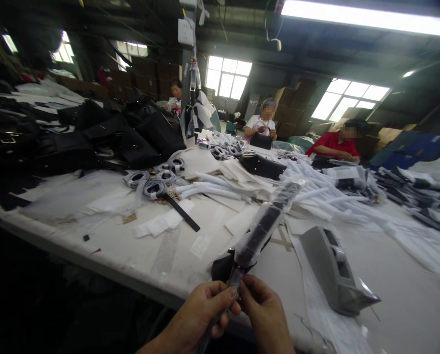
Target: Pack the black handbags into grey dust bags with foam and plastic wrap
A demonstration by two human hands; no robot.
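Both my hands meet at the bottom middle of the view. My left hand (pixel 201 309) and my right hand (pixel 262 309) are closed in a pinch on the near end of a long black strap in a clear plastic sleeve (pixel 266 223). The sleeved strap rises away from me over the white table (pixel 175 255) towards the upper right. A small black piece (pixel 222 265) lies on the table just beyond my fingers.
A grey tape dispenser (pixel 334 270) stands to the right of my hands. Coiled straps (pixel 155 187), a loose black strap (pixel 181 212), white paper rolls (pixel 208 189) and black bags (pixel 139 132) cover the table farther off. Three people sit at its far side.
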